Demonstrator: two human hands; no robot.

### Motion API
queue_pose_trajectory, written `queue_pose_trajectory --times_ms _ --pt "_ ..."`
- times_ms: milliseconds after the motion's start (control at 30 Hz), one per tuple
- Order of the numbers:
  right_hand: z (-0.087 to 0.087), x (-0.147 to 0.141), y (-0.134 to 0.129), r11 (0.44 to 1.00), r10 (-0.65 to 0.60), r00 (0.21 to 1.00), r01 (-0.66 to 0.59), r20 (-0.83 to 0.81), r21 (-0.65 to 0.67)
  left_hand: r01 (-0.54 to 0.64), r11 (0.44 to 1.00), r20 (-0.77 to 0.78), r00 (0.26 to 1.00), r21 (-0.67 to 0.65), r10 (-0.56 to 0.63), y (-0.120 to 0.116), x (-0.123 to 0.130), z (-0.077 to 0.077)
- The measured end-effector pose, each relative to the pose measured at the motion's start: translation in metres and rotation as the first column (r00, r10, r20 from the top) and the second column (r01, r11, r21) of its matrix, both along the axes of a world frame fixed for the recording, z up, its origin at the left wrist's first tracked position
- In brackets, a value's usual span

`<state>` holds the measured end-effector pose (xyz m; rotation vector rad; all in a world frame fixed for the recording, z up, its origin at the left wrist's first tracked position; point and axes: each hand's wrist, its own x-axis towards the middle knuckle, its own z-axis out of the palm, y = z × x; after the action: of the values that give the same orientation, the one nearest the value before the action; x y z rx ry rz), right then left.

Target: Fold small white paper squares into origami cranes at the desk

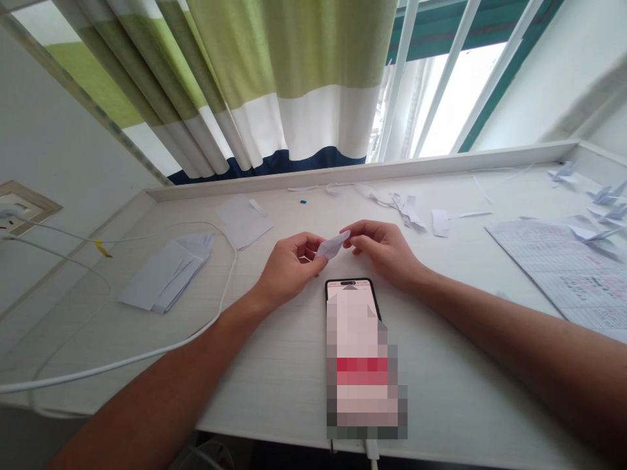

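Paper folding looks like the step in hand: a small folded paper piece (333,245) sits between the two hands, just above the table (274,365). The left hand (289,264) pinches its near left end with thumb and fingers pressed together. The right hand (385,251) pinches its far right tip the same way. So the paper is held at both ends, right in the middle of the scene, just beyond the phone (360,356) that lies flat near the person. I think the next move needs a slow, careful pull or press, because the piece is tiny and thin and could tear or lose its shape. More folded paper shapes (605,212) lie far off to the right, and a white cable (215,313) curls on the left.
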<state>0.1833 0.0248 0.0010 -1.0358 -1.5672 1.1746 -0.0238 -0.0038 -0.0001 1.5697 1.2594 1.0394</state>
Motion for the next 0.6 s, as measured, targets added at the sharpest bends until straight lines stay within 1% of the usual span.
queue_pose_trajectory --times_ms 67,100,200,367,467,600 --pt "0.0001 0.0013 0.0008 0.997 0.076 0.996 -0.076 -0.046 0.008 0.028 0.997 0.142 0.99 -0.078 -0.017 0.0014 0.0008 0.0007" --pt "0.0002 0.0018 0.0007 0.996 0.092 0.994 -0.091 -0.055 0.016 0.042 0.994 0.194 0.981 -0.102 -0.022 0.0015 0.0014 0.0014" --pt "-0.0002 0.0027 0.0002 0.996 0.09 0.994 -0.088 -0.069 0.029 0.08 0.984 0.288 0.957 -0.156 -0.032 0.0006 0.0027 0.0039" --pt "-0.0029 0.0044 0.0021 0.996 0.093 0.993 -0.093 -0.073 0.014 0.134 0.967 0.323 0.945 -0.216 -0.059 0.0 0.0017 0.006" --pt "-0.0048 0.0049 0.0038 0.995 0.096 0.993 -0.094 -0.067 0.029 0.13 0.968 0.317 0.947 -0.216 -0.057 0.0004 0.0014 0.0066" --pt "-0.0059 0.0045 0.0044 0.996 0.069 0.996 -0.065 -0.063 0.056 0.125 0.967 0.325 0.945 -0.223 -0.047 0.0002 0.0024 0.007"
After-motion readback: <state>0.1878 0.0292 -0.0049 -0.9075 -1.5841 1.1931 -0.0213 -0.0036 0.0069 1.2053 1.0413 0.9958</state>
